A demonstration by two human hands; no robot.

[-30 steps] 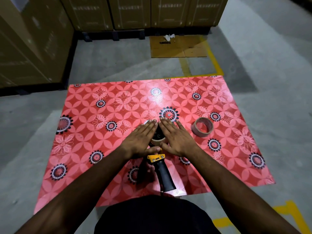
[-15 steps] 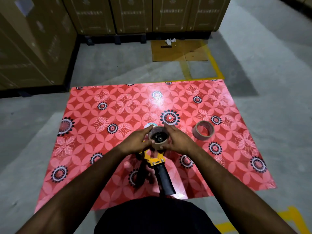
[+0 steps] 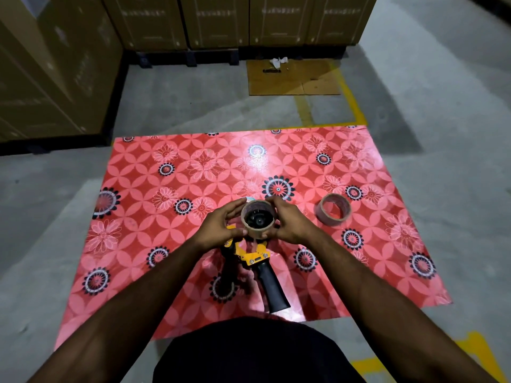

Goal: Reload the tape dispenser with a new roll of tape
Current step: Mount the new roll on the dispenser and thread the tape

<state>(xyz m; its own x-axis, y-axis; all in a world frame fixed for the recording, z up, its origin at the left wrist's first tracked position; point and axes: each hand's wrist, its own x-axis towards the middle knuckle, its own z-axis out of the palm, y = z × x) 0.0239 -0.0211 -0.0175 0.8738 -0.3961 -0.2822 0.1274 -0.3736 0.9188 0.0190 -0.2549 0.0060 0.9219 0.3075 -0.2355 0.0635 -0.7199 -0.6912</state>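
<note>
Fingertips of left hand (image 3: 221, 226) and right hand (image 3: 290, 222) clamped on roll (image 3: 258, 219) at frame centre, seated over hub of dispenser (image 3: 255, 258), likely for alignment. Second roll (image 3: 333, 209) lying right on mat (image 3: 166, 189).

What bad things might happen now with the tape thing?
1. Both hands, left and right, grip the roll over the dispenser's black hub. If it goes on crooked, it may jam.
2. Nobody holds the black handle, which hangs free, so the dispenser might swing or slip.
3. The second roll lies loose on the red mat; a bump might send it rolling away.
</note>
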